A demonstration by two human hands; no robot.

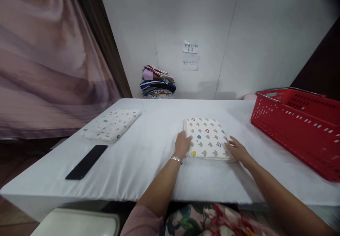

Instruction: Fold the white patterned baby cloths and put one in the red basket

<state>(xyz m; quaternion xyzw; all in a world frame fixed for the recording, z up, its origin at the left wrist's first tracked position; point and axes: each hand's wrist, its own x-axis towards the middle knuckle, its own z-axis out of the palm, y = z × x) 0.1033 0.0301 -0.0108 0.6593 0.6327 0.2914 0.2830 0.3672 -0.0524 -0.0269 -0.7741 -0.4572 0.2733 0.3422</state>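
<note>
A folded white cloth [208, 137] printed with grey, red, blue and yellow mushrooms lies flat on the white-covered table, between my two hands. At its left edge, my left hand [183, 144] grips the layers, the thumb on top and the fingers partly hidden. My right hand [239, 153] is at the right edge, its fingers apart and its thumb touching the cloth. A bracelet circles my left wrist.
Another folded white patterned cloth [113, 124] and a black phone [86, 162] lie to the left. A red basket [294, 122] stands at the right. Behind the table's far edge is a stack of folded fabrics [158, 84], near paper notes [190, 62] on the wall.
</note>
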